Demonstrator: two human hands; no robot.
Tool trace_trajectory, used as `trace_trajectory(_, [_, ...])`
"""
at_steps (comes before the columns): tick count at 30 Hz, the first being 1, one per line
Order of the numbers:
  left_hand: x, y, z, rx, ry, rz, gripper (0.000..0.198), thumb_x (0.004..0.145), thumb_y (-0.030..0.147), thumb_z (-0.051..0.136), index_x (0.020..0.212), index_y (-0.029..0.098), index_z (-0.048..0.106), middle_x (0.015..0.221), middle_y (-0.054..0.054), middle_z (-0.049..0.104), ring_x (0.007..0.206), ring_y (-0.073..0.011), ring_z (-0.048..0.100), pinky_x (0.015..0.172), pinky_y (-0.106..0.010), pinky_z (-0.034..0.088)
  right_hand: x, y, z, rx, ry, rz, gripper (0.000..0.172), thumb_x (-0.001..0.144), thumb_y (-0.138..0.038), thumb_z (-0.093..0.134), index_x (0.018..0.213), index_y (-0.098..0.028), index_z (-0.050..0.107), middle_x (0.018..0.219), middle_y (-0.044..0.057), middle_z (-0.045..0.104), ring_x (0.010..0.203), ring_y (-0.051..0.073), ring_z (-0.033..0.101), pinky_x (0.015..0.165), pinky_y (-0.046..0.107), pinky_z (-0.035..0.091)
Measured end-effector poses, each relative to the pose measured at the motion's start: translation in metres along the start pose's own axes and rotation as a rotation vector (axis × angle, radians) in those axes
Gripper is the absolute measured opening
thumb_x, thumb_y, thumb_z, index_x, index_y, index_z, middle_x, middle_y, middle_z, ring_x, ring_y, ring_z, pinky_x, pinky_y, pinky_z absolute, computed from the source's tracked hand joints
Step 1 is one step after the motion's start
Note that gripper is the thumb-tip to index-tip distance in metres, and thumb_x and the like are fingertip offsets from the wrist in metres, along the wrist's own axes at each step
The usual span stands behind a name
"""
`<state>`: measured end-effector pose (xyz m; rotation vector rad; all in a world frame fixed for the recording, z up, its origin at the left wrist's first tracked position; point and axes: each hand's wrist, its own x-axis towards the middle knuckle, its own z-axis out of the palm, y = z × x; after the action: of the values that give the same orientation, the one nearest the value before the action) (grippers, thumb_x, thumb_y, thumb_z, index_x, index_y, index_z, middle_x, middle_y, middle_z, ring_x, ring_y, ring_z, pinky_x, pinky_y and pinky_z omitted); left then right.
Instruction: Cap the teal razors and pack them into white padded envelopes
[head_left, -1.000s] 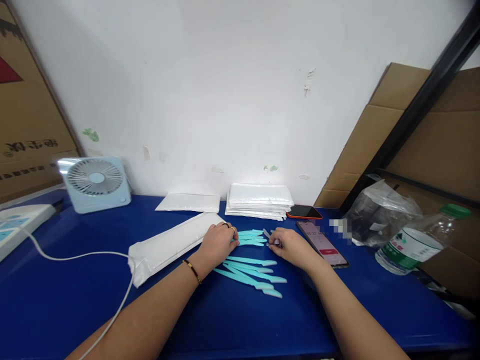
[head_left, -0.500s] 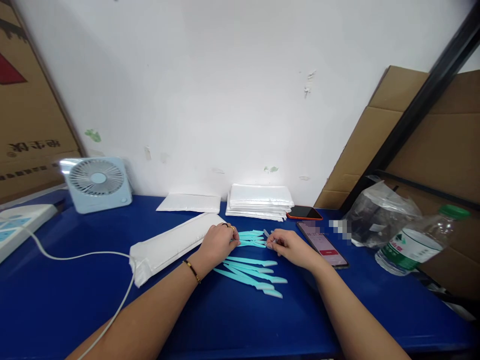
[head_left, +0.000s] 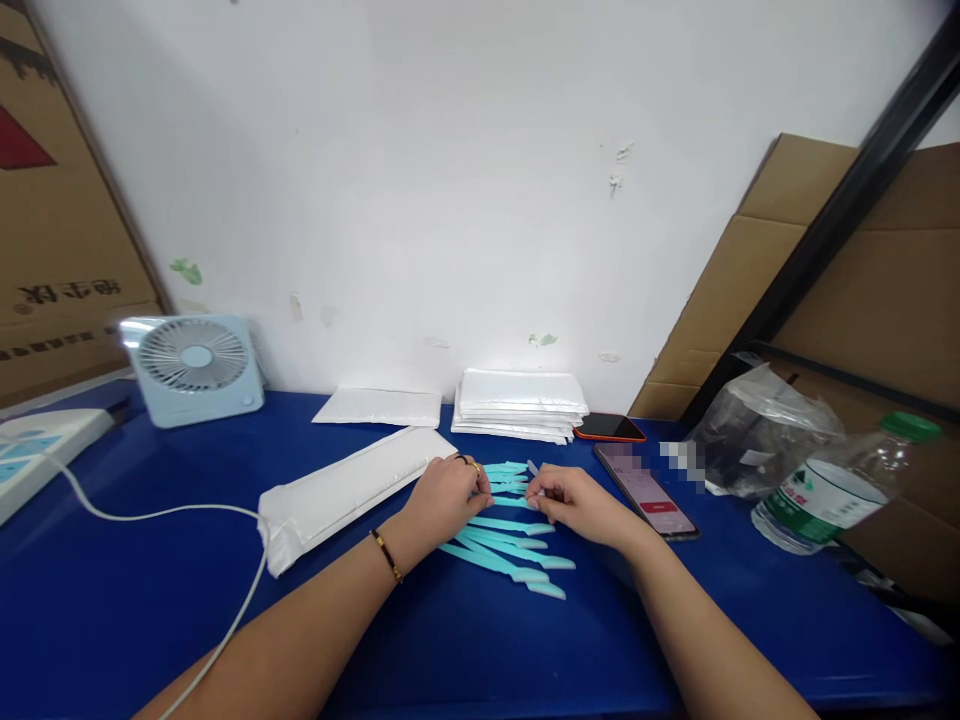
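head view: both hands are holding one turquoise razor (head_left: pixel 506 502) between them, over a blue table (head_left: pixel 592 640).
the left hand (head_left: pixel 448 495) is pinching one end with narrowed fingertips; the right hand (head_left: pixel 576 500) is gripping narrowly at the other end, its fingers hiding the tip. more razors (head_left: pixel 507 468) are lying just beyond the fingertips, and others are fanning out on the near side of the hands. a white padded envelope (head_left: pixel 349 490) is lying beside the left hand, and a stack of white envelopes (head_left: pixel 520 400) is resting beyond both. a lit phone (head_left: pixel 649 490) is lying just right of the right hand, a green-capped bottle (head_left: pixel 821 500) sitting farther right; a pale blue fan (head_left: pixel 196 370) is standing well beyond the left hand.
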<state>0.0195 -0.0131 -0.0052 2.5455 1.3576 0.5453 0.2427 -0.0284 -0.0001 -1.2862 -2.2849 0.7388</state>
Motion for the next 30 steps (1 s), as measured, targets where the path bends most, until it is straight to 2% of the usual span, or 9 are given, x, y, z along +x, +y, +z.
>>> trace_trajectory(3, [-0.003,0.004,-0.001,0.003,-0.081,0.036,0.014,0.076,0.034,0.06,0.07,0.022,0.064,0.075,0.002,0.064,0.077,-0.0152,0.057,0.07,-0.028,0.036,-0.003,0.0,-0.004,0.062,-0.115,0.033,0.02,0.082,-0.032,0.05,0.081,-0.018,0.064,0.076,0.002,0.06,0.054,0.01,0.054,0.053,0.022,0.043])
trace_trajectory(5, [-0.003,0.002,-0.002,0.017,-0.075,0.036,0.016,0.076,0.038,0.06,0.075,0.023,0.064,0.078,0.002,0.065,0.079,-0.0159,0.057,0.071,-0.028,0.036,-0.005,0.006,-0.01,0.018,-0.054,0.055,0.019,0.081,-0.031,0.05,0.083,-0.018,0.064,0.079,0.002,0.062,0.057,0.011,0.055,0.053,0.022,0.043])
trace_trajectory(8, [0.0,-0.006,-0.001,0.089,0.003,-0.002,0.018,0.078,0.039,0.057,0.087,0.024,0.063,0.089,0.0,0.064,0.088,-0.0182,0.056,0.075,-0.03,0.036,-0.007,0.019,-0.021,-0.168,0.155,0.095,0.015,0.078,-0.024,0.051,0.081,-0.019,0.065,0.081,0.003,0.063,0.065,0.014,0.056,0.058,0.024,0.041])
trace_trajectory(9, [0.001,-0.009,-0.001,0.115,0.014,-0.017,0.019,0.078,0.038,0.057,0.089,0.024,0.063,0.092,-0.001,0.064,0.091,-0.0187,0.056,0.076,-0.03,0.036,-0.007,0.022,-0.023,-0.218,0.185,0.114,0.014,0.076,-0.022,0.052,0.08,-0.019,0.065,0.08,0.004,0.063,0.067,0.015,0.056,0.059,0.024,0.041])
trace_trajectory(15, [0.005,-0.018,0.004,0.127,-0.015,-0.07,0.009,0.078,0.029,0.057,0.077,0.023,0.063,0.081,0.001,0.065,0.086,-0.0181,0.057,0.074,-0.03,0.035,-0.001,0.031,-0.017,-0.362,0.157,0.162,0.012,0.07,-0.028,0.061,0.079,-0.02,0.065,0.082,0.003,0.063,0.072,0.017,0.057,0.061,0.024,0.039])
trace_trajectory(20, [0.005,-0.015,0.003,0.101,-0.018,-0.069,0.013,0.078,0.029,0.055,0.07,0.022,0.062,0.075,0.002,0.066,0.077,-0.0169,0.058,0.07,-0.03,0.034,0.006,0.029,-0.008,-0.518,0.169,0.149,0.01,0.07,-0.016,0.055,0.07,-0.02,0.065,0.078,0.004,0.062,0.069,0.016,0.055,0.062,0.024,0.037])
trace_trajectory(23, [0.004,-0.015,0.001,0.111,-0.026,-0.056,0.012,0.078,0.029,0.056,0.07,0.022,0.062,0.075,0.002,0.066,0.077,-0.0164,0.059,0.071,-0.03,0.034,0.005,0.027,-0.008,-0.5,0.173,0.118,0.012,0.069,-0.013,0.054,0.067,-0.019,0.064,0.076,0.003,0.062,0.066,0.014,0.055,0.061,0.023,0.036])
trace_trajectory(28, [0.003,-0.015,0.0,0.117,-0.021,-0.059,0.01,0.076,0.028,0.058,0.071,0.022,0.062,0.075,0.002,0.066,0.076,-0.0158,0.058,0.071,-0.03,0.033,-0.002,0.025,-0.015,-0.285,0.066,0.051,0.012,0.07,-0.014,0.053,0.07,-0.018,0.065,0.069,0.001,0.062,0.06,0.012,0.054,0.055,0.021,0.037])
trace_trajectory(30, [0.003,-0.016,0.0,0.111,-0.017,-0.06,0.009,0.075,0.028,0.058,0.07,0.022,0.062,0.075,0.002,0.066,0.075,-0.0155,0.058,0.07,-0.029,0.033,-0.003,0.023,-0.016,-0.255,0.061,0.031,0.012,0.071,-0.016,0.053,0.071,-0.018,0.066,0.068,0.0,0.061,0.058,0.011,0.053,0.055,0.02,0.037])
